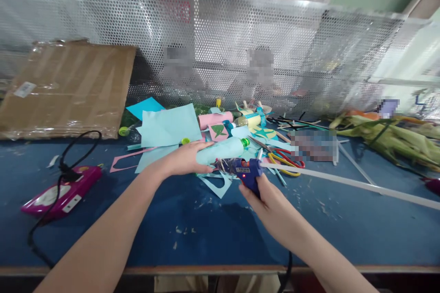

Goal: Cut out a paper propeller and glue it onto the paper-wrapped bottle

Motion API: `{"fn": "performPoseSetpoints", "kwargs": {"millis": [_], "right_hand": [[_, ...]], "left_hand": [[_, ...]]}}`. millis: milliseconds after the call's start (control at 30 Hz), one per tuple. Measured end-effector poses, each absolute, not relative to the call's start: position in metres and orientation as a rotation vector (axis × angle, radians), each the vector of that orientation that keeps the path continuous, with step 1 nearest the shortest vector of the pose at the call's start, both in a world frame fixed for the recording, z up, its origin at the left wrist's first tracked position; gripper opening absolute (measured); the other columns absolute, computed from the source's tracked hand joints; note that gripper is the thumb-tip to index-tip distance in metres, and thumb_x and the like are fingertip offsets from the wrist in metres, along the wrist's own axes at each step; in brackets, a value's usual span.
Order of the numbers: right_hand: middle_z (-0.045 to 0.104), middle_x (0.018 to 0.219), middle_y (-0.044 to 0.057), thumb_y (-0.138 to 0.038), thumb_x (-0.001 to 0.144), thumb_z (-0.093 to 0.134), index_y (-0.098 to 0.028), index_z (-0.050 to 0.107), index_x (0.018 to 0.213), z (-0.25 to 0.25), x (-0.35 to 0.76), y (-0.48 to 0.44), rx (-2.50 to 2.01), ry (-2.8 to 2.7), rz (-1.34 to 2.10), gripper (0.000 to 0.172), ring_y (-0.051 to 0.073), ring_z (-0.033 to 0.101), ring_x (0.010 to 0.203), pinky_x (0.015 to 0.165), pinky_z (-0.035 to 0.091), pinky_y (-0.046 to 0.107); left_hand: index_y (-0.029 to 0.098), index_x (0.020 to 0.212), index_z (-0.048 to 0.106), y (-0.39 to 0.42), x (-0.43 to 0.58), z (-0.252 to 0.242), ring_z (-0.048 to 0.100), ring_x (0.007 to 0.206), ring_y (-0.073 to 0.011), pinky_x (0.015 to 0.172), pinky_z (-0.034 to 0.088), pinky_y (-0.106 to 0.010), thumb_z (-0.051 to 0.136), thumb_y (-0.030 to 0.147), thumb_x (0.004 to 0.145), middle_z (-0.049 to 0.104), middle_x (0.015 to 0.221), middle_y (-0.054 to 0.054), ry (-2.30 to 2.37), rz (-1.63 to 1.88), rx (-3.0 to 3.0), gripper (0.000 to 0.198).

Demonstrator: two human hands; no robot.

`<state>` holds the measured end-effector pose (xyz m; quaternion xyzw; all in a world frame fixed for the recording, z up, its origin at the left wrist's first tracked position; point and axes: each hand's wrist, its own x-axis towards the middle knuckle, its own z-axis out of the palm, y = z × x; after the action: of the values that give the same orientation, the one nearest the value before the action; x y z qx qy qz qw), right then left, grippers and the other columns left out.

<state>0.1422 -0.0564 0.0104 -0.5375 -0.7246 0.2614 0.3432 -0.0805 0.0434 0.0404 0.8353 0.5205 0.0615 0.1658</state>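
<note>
My left hand [187,159] is closed around one end of a bottle wrapped in light blue paper [225,149]. The bottle lies on its side, its green cap [245,142] pointing right. My right hand [266,197] grips the handle of a dark blue glue gun [242,168], whose small red light glows. The gun's nozzle is close to the wrapped bottle, near my left fingers; whether it touches cannot be made out. A long white glue stick [343,183] sticks out from the back of the gun. A light blue paper scrap [220,186] with a cut-out lies below the bottle.
Scissors with red and yellow handles [287,164] lie right of the bottle. Behind are light blue sheets [168,126] and a pink-wrapped roll [215,120]. A magenta power strip [63,192] with a black cable, cardboard [68,87] and corn husks [381,142] flank the blue table [206,242].
</note>
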Motion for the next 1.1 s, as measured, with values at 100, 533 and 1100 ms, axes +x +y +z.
{"fn": "performPoseSetpoints", "kwargs": {"millis": [100,533,1100], "right_hand": [[0.064,0.104,0.013,-0.037,0.09,0.038,-0.016,0.045,0.122,0.008,0.14,-0.055,-1.374,-1.902,0.668,0.039,0.027,0.06,0.099,0.082,0.05,0.038],[0.062,0.108,0.017,-0.03,0.09,0.038,-0.017,0.044,0.118,0.002,0.135,-0.056,-1.349,-1.974,0.472,0.032,0.03,0.06,0.104,0.086,0.051,0.044],[0.062,0.097,0.018,-0.027,0.091,0.036,-0.016,0.047,0.104,-0.009,0.148,-0.05,-1.358,-2.007,0.207,0.02,0.031,0.063,0.097,0.077,0.054,0.044]], "left_hand": [[0.027,0.144,0.03,0.043,-0.08,0.041,0.032,0.135,-0.0295,0.107,0.03,-0.04,0.061,0.061,0.067,0.029,0.151,-0.005,1.485,0.166,2.383,0.09],[0.026,0.143,0.032,0.045,-0.082,0.038,0.036,0.132,-0.0295,0.106,0.032,-0.038,0.06,0.063,0.066,0.033,0.149,-0.005,1.446,0.195,2.413,0.089],[0.031,0.142,0.032,0.046,-0.083,0.037,0.036,0.132,-0.0306,0.105,0.033,-0.039,0.059,0.066,0.066,0.03,0.15,-0.003,1.477,0.221,2.353,0.088]]}}
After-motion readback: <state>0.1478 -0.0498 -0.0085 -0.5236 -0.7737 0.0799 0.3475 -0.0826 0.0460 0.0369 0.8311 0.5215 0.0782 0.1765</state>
